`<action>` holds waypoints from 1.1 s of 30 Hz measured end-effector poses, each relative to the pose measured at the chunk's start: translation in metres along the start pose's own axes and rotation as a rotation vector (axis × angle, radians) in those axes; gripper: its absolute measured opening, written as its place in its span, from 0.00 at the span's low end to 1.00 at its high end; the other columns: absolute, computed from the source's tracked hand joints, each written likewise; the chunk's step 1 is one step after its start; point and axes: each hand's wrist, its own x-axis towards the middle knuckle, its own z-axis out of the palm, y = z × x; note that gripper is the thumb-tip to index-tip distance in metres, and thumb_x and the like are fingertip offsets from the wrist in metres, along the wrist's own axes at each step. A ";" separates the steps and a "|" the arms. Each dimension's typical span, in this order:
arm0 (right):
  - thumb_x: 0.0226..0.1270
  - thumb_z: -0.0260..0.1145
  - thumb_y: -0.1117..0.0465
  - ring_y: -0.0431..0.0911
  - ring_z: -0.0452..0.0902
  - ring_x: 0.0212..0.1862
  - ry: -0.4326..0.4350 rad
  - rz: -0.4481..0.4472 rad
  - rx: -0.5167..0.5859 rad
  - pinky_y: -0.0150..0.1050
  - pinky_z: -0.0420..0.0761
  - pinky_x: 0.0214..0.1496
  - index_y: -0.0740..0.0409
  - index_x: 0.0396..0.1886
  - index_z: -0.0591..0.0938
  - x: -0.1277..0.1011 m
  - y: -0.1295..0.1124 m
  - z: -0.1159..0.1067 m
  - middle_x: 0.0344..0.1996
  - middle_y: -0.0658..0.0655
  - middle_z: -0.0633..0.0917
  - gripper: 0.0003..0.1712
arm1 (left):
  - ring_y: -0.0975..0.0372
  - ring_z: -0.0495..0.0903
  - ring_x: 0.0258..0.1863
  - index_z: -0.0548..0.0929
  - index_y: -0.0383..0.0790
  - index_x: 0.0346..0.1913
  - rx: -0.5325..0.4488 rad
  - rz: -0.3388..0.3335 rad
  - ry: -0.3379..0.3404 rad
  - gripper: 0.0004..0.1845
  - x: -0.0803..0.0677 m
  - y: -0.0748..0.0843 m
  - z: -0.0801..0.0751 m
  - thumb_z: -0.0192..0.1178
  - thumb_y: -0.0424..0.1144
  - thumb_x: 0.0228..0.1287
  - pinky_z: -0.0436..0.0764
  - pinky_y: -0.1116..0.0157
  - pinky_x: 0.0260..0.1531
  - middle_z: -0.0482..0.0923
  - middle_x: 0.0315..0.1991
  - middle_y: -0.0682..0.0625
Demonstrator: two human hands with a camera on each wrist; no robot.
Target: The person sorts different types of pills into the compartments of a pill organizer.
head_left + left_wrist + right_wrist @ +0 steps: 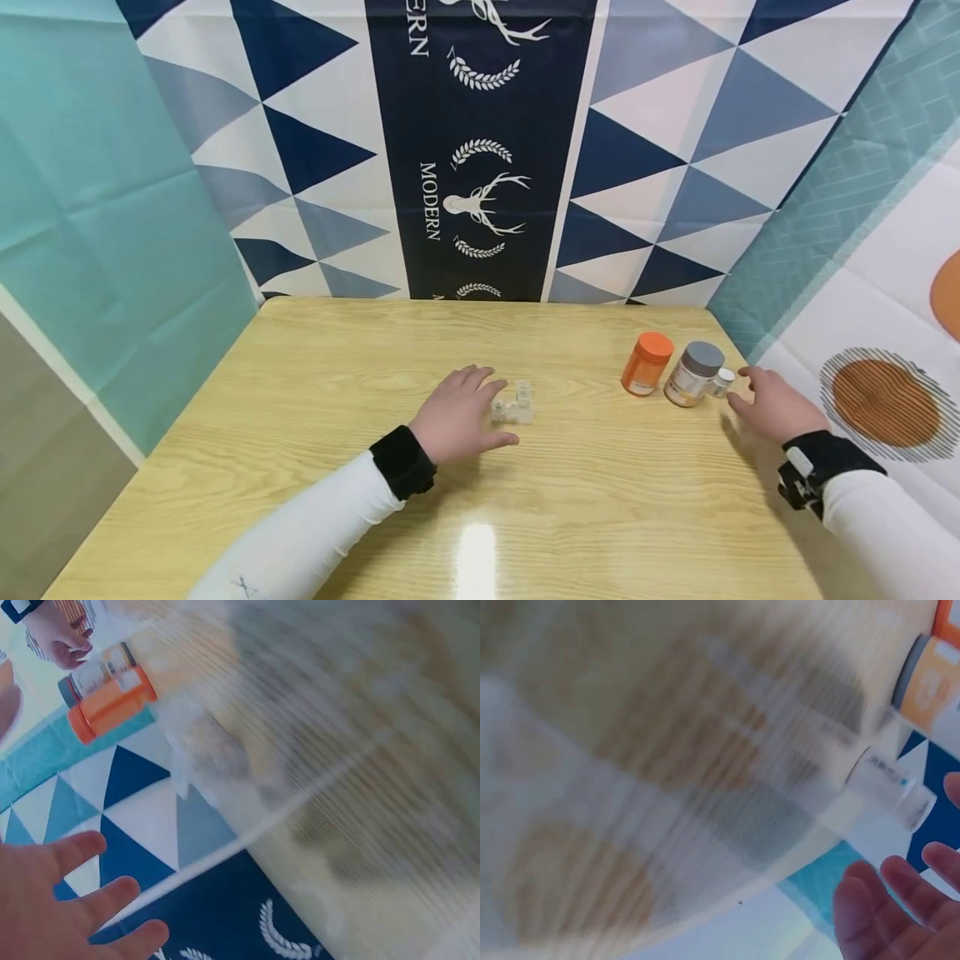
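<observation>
With fingers spread, my left hand (459, 419) is over the table just left of a small clear plastic piece (523, 410); whether they touch I cannot tell. That piece shows only as a blurred pale shape (214, 746) in the left wrist view. My right hand (776, 406) is at the table's right side, fingers loosely bent, beside a small white-capped bottle (722, 382). The right wrist view has this white bottle (889, 787) just beyond the fingers (907, 885), with a gap between. Neither hand holds anything.
An orange bottle (648, 364) and a grey-lidded bottle (694, 375) stand left of the small white-capped one. The wooden table (315, 392) meets a patterned cloth (480, 150) at the back. More cloth (885, 400) hangs along the right edge.
</observation>
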 end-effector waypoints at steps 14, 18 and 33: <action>0.75 0.53 0.59 0.65 0.78 0.39 -0.067 0.013 0.016 0.56 0.77 0.38 0.82 0.58 0.66 0.025 0.006 0.010 0.41 0.78 0.78 0.27 | 0.47 0.50 0.76 0.58 0.54 0.78 0.037 -0.030 -0.055 0.54 -0.020 -0.015 0.000 0.43 0.83 0.54 0.52 0.47 0.72 0.53 0.77 0.46; 0.75 0.54 0.61 0.52 0.75 0.29 -0.050 0.008 0.042 0.47 0.74 0.30 0.78 0.46 0.72 0.023 0.003 0.012 0.28 0.65 0.79 0.18 | 0.47 0.49 0.76 0.57 0.54 0.78 0.041 -0.041 -0.065 0.54 -0.021 -0.017 0.000 0.43 0.83 0.54 0.52 0.47 0.72 0.52 0.78 0.46; 0.72 0.60 0.41 0.47 0.71 0.24 0.150 -0.006 0.078 0.41 0.68 0.23 0.64 0.34 0.77 -0.062 -0.098 -0.011 0.23 0.57 0.77 0.27 | 0.48 0.55 0.75 0.59 0.51 0.78 -0.002 -0.119 0.013 0.52 -0.020 -0.019 -0.003 0.45 0.81 0.57 0.56 0.50 0.71 0.56 0.76 0.45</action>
